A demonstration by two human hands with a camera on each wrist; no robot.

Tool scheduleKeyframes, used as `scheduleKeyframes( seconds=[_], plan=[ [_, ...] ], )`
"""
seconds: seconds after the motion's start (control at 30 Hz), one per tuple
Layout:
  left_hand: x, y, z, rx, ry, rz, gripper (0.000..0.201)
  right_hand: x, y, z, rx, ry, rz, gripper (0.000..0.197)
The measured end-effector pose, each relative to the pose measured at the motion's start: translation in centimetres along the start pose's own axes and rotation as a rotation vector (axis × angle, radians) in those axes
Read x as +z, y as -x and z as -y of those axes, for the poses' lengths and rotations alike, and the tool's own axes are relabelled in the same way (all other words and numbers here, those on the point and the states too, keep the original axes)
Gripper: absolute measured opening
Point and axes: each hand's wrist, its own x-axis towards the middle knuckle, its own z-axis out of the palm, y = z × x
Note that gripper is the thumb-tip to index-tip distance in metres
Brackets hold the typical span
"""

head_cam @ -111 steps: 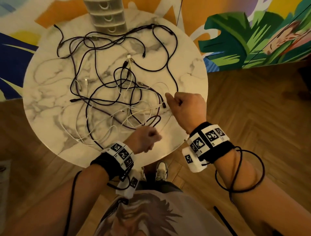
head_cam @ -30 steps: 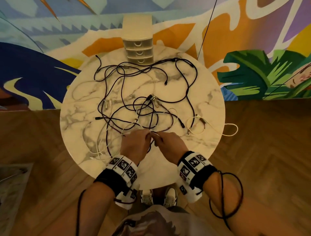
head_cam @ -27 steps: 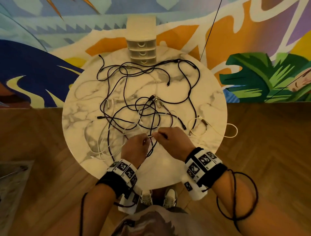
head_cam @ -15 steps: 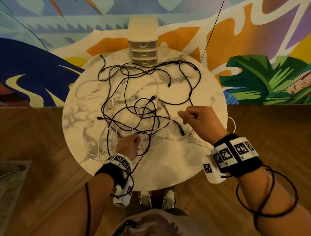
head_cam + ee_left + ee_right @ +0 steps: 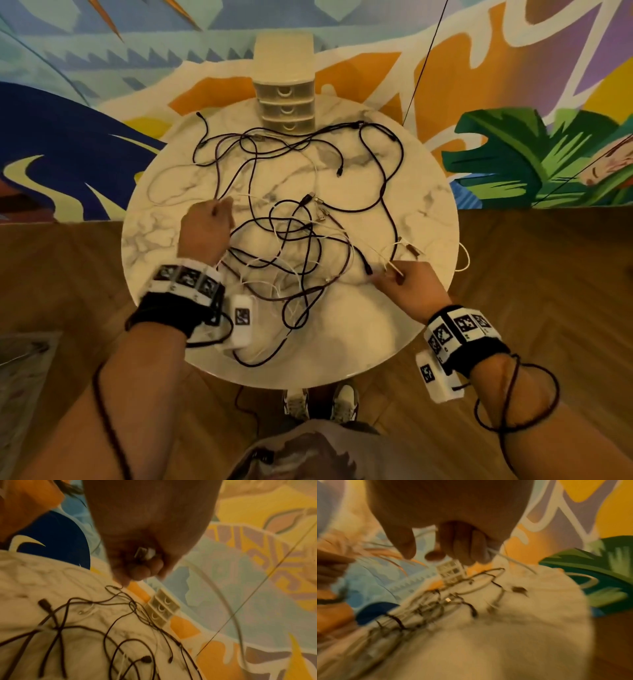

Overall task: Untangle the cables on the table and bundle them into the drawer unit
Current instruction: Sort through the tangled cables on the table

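Round marble worktop (image 5: pixel 404 342), seen from above. Tangle of black cables (image 5: pixel 301 246) mixed with thin white cables (image 5: pixel 284 274) spreads from the middle of the worktop toward its far edge; one black loop trails to the near edge.

Drawer unit (image 5: pixel 287 102), cream, three drawers all shut, stands at the far edge of the worktop, just behind the farthest black cable runs.

Left hand (image 5: pixel 205 229) is over the left half of the worktop, fingers curled into a fist. The left wrist view shows a small white and metal plug (image 5: pixel 145 552) pinched inside the curled fingers (image 5: pixel 139 572); a thin white line runs off from the hand toward the right.

Right hand (image 5: pixel 407 284) is near the right near edge, fingers curled, pinching a white cable end (image 5: pixel 394 267) between thumb and fingers. The right wrist view is blurred; it shows a pale cable passing under the curled fingers (image 5: pixel 465 545).

The hands are well apart, tangle between them. One white cable loop (image 5: pixel 464 257) hangs over the right edge of the worktop.

Painted mural behind, wood floor below.
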Motion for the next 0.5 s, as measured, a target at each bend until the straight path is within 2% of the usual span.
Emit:
scheduleKeyframes(
  seconds=[0.07, 0.1, 0.17, 0.23, 0.3, 0.33, 0.4, 0.47, 0.5],
  plan=[
    [0.1, 0.1, -1.8, -0.012, -0.092, 0.239, 0.048, 0.3, 0.9, -3.6, 0.139, 0.031, -0.095, 0.038],
    [0.6, 0.5, -2.7, 0.026, -0.038, 0.243, 0.048, 0.1, 1.4, -5.5, 0.251, 0.038, -0.133, 0.032],
    [1.3, 0.8, -4.1, 0.002, 0.235, 0.110, 0.044, -0.4, 2.6, -8.9, 0.489, 0.002, -0.239, 0.017],
    [1.3, 0.5, -4.8, -0.115, 0.555, -0.052, 0.041, -0.8, 3.8, -11.6, 0.666, -0.011, -0.374, 0.023],
    [1.1, -0.1, -5.2, -0.158, 0.712, -0.096, 0.044, -1.3, 4.3, -13.7, 0.787, -0.041, -0.458, 0.033],
    [1.2, 0.0, -5.5, -0.127, 0.714, -0.058, 0.044, -1.5, 4.4, -14.5, 0.856, -0.049, -0.434, 0.039],
    [2.6, 0.8, -6.6, -0.033, 0.638, 0.100, 0.044, -1.9, 4.3, -15.3, 1.012, -0.152, -0.361, 0.049],
    [5.1, 2.4, -7.6, 0.061, 0.526, 0.314, 0.045, -2.2, 4.2, -15.6, 1.059, -0.553, -0.352, 0.047],
    [6.3, 3.4, -8.1, 0.103, 0.480, 0.422, 0.045, -2.5, 4.2, -15.4, 1.021, -0.802, -0.390, 0.046]
  ],
)
